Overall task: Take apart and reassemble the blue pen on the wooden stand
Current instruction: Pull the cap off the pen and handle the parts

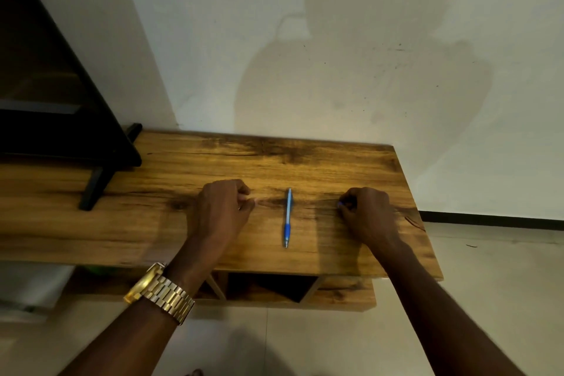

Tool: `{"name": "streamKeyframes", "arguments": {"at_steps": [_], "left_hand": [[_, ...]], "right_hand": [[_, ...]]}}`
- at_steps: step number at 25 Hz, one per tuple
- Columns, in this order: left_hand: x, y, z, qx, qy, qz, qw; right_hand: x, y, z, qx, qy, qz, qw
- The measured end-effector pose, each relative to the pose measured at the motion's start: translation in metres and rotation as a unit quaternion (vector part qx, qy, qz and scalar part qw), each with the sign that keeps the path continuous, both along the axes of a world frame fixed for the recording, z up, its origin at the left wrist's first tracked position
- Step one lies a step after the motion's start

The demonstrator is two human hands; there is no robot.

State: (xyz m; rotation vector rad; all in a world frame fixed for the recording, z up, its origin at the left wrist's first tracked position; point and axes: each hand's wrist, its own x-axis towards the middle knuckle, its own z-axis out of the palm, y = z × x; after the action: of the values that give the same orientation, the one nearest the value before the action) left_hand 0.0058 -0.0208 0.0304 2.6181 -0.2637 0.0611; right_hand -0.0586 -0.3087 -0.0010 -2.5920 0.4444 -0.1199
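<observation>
The blue pen (287, 217) lies on the wooden stand (158, 223) between my hands, its metal tip pointing toward me and its blue grip near that tip. My left hand (221, 210) rests on the wood to the left of the pen, fingers curled in and fingertips pinched together; nothing shows in them. My right hand (366, 212) rests to the right of the pen, closed into a loose fist. A small blue piece (339, 204) peeks out at its fingertips; most of it is hidden. Neither hand touches the pen.
A black TV (45, 85) on a black foot (94, 186) stands at the left of the stand top. A white wall rises behind. The stand's right edge drops to a tiled floor (488, 299). Open compartments (268, 285) sit below the front edge. A gold watch (158, 291) is on my left wrist.
</observation>
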Motion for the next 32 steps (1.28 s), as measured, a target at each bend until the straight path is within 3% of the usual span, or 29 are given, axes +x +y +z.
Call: {"name": "streamKeyframes", "arguments": {"at_steps": [5,10,14,16,19,24,32], "left_hand": [[-0.005,0.022,0.002,0.154,0.042,-0.006,0.987],[-0.003,0.027,-0.009,0.163,0.027,0.004,0.986],[0.005,0.027,-0.02,0.159,0.021,-0.011,0.987],[0.008,0.028,-0.024,0.122,0.038,-0.011,0.992],[0.011,0.03,-0.024,-0.003,0.069,0.003,0.998],[0.011,0.024,0.0,-0.196,0.075,-0.05,0.976],[0.005,0.02,0.006,-0.218,0.052,-0.123,0.967]], "right_hand": [[0.003,0.021,0.008,-0.025,0.017,-0.001,1.0],[0.007,0.059,0.028,0.09,-0.076,-0.016,0.993],[0.015,0.092,0.024,0.158,-0.088,0.009,0.983],[0.019,0.097,0.022,0.188,-0.101,0.017,0.977],[0.02,0.097,0.022,0.233,-0.104,-0.001,0.967],[0.019,0.098,0.025,0.224,-0.117,0.01,0.967],[0.016,0.101,0.031,0.328,-0.134,0.049,0.934]]}}
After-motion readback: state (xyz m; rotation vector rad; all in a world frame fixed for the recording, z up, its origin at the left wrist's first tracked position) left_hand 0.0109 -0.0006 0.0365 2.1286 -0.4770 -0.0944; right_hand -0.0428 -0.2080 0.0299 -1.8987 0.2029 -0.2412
